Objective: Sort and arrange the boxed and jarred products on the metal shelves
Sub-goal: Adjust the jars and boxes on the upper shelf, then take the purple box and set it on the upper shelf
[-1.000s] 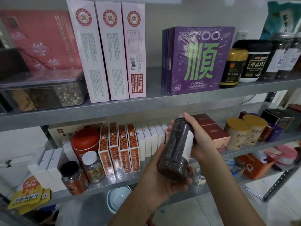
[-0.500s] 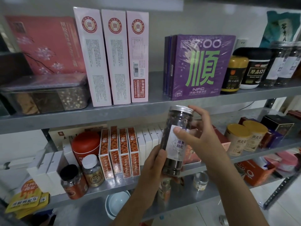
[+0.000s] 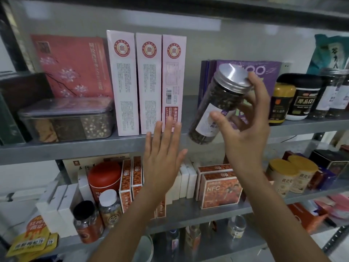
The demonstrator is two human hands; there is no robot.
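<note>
Head view: jar (image 3: 217, 103) in right hand (image 3: 245, 137), at upper shelf (image 3: 75, 150) level.
Jar tilted, silver lid up-right, before purple box (image 3: 268, 69); right fingers curl round it. Left hand (image 3: 162, 157) flat, fingers straight, holding nothing, below pink boxes (image 3: 149, 82).

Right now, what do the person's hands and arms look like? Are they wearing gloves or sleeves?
No gloves and no sleeves are in view. The left hand and the right hand are both bare, with no rings that I can see. The left forearm and the right forearm are bare down to the picture's bottom edge, with no watch or bracelet at the wrists.
</note>
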